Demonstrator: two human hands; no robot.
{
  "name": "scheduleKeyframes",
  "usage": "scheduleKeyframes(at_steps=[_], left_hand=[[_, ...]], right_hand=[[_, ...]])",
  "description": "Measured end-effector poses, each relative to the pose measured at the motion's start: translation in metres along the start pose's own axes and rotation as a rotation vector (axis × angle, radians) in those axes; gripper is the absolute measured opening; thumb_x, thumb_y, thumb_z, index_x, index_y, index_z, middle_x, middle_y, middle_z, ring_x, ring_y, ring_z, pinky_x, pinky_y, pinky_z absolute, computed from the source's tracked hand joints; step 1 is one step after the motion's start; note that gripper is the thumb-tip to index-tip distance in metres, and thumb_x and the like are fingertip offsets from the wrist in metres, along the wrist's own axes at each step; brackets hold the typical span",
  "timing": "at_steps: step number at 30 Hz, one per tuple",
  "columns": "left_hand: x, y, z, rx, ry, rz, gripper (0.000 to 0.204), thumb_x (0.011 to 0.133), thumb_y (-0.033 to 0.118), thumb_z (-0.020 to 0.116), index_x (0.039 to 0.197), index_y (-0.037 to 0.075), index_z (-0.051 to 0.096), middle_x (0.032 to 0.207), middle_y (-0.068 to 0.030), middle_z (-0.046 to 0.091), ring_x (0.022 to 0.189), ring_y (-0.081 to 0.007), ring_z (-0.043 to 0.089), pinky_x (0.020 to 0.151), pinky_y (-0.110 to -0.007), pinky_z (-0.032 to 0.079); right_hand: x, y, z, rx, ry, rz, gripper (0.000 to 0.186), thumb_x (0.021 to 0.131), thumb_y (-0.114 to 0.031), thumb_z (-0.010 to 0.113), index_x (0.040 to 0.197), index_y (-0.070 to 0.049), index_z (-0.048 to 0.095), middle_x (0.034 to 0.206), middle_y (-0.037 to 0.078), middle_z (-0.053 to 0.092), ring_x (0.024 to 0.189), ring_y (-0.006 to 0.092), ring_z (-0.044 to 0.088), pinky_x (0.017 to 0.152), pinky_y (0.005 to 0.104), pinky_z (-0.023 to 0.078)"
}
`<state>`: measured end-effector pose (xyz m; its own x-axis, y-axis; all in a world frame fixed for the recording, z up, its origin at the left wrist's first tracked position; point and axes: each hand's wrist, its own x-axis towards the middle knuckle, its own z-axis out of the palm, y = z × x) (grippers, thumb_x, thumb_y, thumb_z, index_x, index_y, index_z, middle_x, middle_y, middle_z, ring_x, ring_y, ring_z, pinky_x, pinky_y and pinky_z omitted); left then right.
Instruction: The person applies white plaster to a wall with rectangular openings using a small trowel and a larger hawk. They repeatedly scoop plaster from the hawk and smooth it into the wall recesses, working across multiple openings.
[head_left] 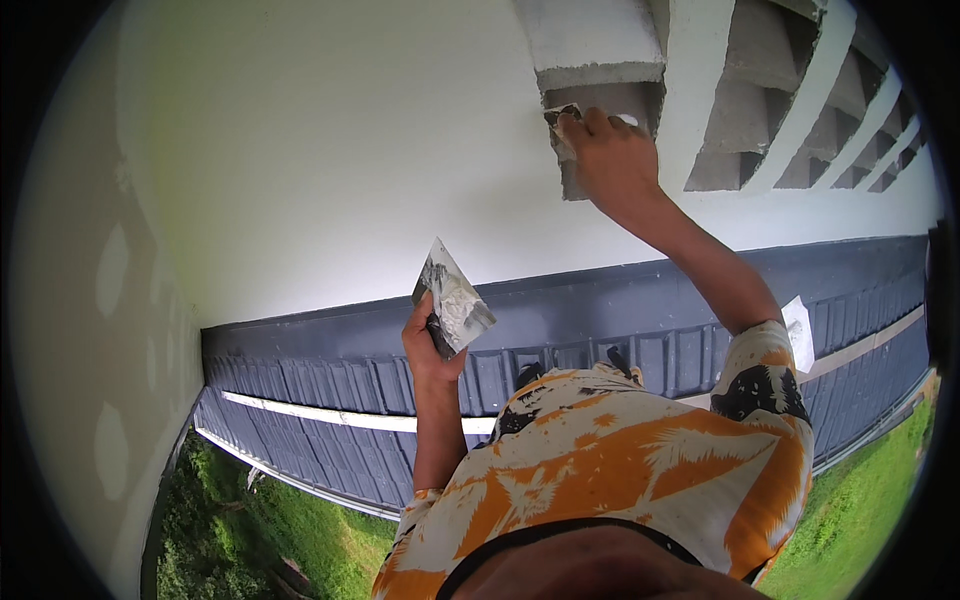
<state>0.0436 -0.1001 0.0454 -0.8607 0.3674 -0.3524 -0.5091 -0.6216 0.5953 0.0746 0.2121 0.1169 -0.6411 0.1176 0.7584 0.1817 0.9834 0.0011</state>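
Observation:
My left hand (435,350) grips the dark handle of a broad metal putty blade (452,300), which is loaded with white paste and held out in front of the dark roof flashing. My right hand (610,160) is closed on a smaller scraper (558,118) at the lower part of a rough-edged concrete opening (600,35) in the white wall (380,140). My fingers and knuckles hide most of that tool and where its edge meets the opening.
A row of slanted concrete vent openings (740,95) runs rightward. Dark ribbed metal roofing (300,375) lies below, with a pale batten (315,410) and a white scrap (798,330). A patched side wall (80,250) stands at left; grass (850,470) shows far below.

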Motion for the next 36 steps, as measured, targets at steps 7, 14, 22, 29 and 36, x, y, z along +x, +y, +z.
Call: scheduleKeyframes(at_steps=[7,14,22,29,36], left_hand=[[0.017,0.026,0.037,0.093,-0.098,0.092,0.034,0.097,0.016,0.055,0.125,-0.001,0.055,0.116,-0.0125,0.066,0.102,-0.0237,0.067,0.088,-0.038,0.056],[0.018,0.041,0.086,0.295,-0.200,0.234,0.033,0.094,0.014,0.059,0.122,-0.004,0.057,0.111,-0.0127,0.066,0.095,-0.0230,0.068,0.083,-0.036,0.057],[0.019,0.023,0.089,0.280,-0.171,0.224,0.033,0.093,0.012,0.060,0.122,-0.004,0.057,0.111,-0.0123,0.066,0.096,-0.0229,0.068,0.085,-0.036,0.057],[0.014,0.039,0.090,0.294,-0.217,0.267,0.029,0.094,0.011,0.059,0.118,-0.005,0.058,0.107,-0.0129,0.067,0.090,-0.0223,0.069,0.078,-0.035,0.059],[0.009,0.051,0.110,0.480,-0.239,0.311,0.020,0.093,0.010,0.062,0.106,-0.004,0.064,0.097,-0.0108,0.069,0.080,-0.0171,0.069,0.072,-0.031,0.058]], right_hand=[[-0.039,0.000,-0.027,0.845,-0.101,0.550,0.028,0.088,-0.008,0.063,0.115,-0.011,0.070,0.091,0.011,0.072,0.075,0.0249,0.070,0.061,0.0346,0.054],[-0.014,0.038,0.005,0.114,0.497,0.432,0.029,0.083,-0.010,0.065,0.112,-0.010,0.069,0.080,0.006,0.071,0.053,0.0215,0.065,0.044,0.0337,0.048],[0.004,-0.025,0.061,0.085,0.282,0.396,0.037,0.083,-0.013,0.064,0.120,-0.009,0.063,0.079,0.007,0.068,0.055,0.0253,0.064,0.046,0.0389,0.049],[-0.030,0.003,-0.003,0.877,0.091,0.405,0.032,0.090,-0.004,0.058,0.120,-0.008,0.068,0.091,0.011,0.071,0.067,0.0252,0.067,0.061,0.0346,0.053],[-0.033,-0.023,-0.070,0.892,-0.185,-0.211,0.049,0.076,0.011,0.062,0.117,-0.015,0.071,0.080,0.007,0.067,0.066,0.0219,0.065,0.057,0.0325,0.051]])
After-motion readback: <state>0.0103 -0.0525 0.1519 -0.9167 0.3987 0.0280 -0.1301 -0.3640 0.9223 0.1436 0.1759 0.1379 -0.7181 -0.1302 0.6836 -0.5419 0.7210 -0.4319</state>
